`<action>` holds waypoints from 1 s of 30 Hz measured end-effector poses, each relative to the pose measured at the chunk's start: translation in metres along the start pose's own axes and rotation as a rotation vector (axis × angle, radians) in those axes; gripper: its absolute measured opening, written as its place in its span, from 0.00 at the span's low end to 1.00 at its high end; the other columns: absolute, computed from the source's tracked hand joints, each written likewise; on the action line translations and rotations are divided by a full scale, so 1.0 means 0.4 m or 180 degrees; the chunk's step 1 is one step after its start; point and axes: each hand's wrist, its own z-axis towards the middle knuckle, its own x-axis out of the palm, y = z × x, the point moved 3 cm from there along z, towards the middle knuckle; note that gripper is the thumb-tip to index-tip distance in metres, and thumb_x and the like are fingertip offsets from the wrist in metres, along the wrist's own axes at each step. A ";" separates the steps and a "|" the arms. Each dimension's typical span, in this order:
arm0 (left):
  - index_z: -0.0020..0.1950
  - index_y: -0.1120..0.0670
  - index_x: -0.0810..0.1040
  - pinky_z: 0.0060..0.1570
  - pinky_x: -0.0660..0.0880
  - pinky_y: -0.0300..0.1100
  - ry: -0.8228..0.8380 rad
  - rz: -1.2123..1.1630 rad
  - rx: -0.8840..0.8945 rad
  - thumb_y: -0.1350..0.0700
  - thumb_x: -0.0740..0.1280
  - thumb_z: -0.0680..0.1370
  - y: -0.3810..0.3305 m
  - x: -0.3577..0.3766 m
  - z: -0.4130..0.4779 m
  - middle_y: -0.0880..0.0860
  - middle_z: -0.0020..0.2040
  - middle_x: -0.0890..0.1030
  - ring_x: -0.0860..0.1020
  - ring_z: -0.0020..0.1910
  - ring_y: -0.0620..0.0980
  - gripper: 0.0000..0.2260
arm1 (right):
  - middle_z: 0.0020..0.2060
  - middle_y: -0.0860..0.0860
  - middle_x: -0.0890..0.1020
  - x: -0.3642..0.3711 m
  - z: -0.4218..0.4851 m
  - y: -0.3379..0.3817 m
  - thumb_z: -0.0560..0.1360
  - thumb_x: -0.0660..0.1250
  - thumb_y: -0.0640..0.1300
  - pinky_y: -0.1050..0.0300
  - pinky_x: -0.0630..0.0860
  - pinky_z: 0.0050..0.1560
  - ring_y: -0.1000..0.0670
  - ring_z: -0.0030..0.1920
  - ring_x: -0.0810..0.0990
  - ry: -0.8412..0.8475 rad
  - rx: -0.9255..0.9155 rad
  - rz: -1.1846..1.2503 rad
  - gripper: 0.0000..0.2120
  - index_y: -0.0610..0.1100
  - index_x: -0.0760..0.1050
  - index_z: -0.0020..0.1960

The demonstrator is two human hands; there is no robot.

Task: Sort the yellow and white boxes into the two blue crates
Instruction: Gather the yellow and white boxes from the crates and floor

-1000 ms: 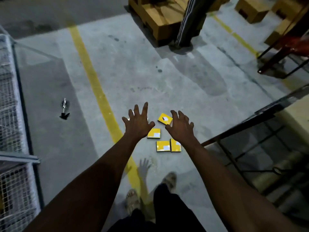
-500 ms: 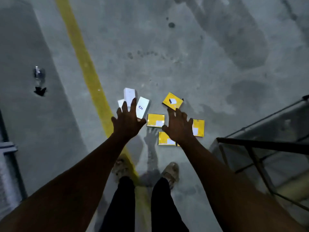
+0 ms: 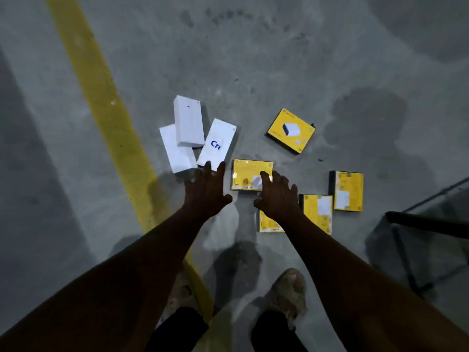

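The left hand [image 3: 206, 191] is spread, fingers straight and holding nothing; its fingertips lie over the near end of the lettered white box [image 3: 217, 144], though I cannot tell whether they touch it. The right hand [image 3: 275, 196] is spread and empty too, its fingers over the near right corner of the nearest yellow box [image 3: 250, 174] and its wrist hiding part of a second yellow box [image 3: 270, 224]. All of it lies on a bare grey concrete floor [image 3: 279, 59], dimly lit and mottled with darker stains. At eleven o'clock from the left hand are two more white ones, the upper white box [image 3: 189, 120] resting across the lower white box [image 3: 177, 151], with the lettered one just beside them. At three o'clock from the right hand lies a third yellow box [image 3: 317, 212], with a fourth yellow box [image 3: 346, 190] just beyond it; at one o'clock a fifth yellow box [image 3: 291, 130] sits skewed and apart from the rest. A painted yellow line [image 3: 109, 118] runs from eleven o'clock down toward six, passing left of the white boxes and under the left forearm. At four o'clock a dark metal frame [image 3: 426, 222] stands near the yellow boxes. At six o'clock are the person's own feet — a sandalled foot [image 3: 289, 288] and dark trousers [image 3: 177, 331].
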 end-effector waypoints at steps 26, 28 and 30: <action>0.65 0.61 0.66 0.55 0.71 0.53 0.0093 -0.1975 -0.0860 0.55 0.71 0.74 -0.124 0.346 0.204 0.64 0.60 0.73 0.74 0.59 0.65 0.24 | 0.72 0.40 0.57 0.234 0.282 -0.123 0.58 0.77 0.65 0.34 0.69 0.63 0.29 0.69 0.59 -0.0356 0.0161 -0.0049 0.59 0.55 0.46 0.78; 0.63 0.58 0.67 0.49 0.73 0.54 0.0352 -0.0891 -0.0213 0.49 0.71 0.73 -0.173 0.358 0.158 0.60 0.58 0.72 0.74 0.56 0.62 0.25 | 0.72 0.39 0.57 0.221 0.254 -0.165 0.58 0.76 0.66 0.35 0.69 0.63 0.29 0.69 0.59 -0.0338 0.0282 -0.0027 0.59 0.55 0.46 0.78; 0.62 0.55 0.68 0.48 0.73 0.52 0.0244 -0.0157 0.0323 0.46 0.71 0.70 -0.221 0.372 0.125 0.58 0.59 0.70 0.72 0.57 0.60 0.26 | 0.72 0.39 0.57 0.211 0.225 -0.202 0.60 0.75 0.67 0.35 0.69 0.63 0.29 0.68 0.60 -0.0379 0.0330 -0.0057 0.57 0.54 0.46 0.78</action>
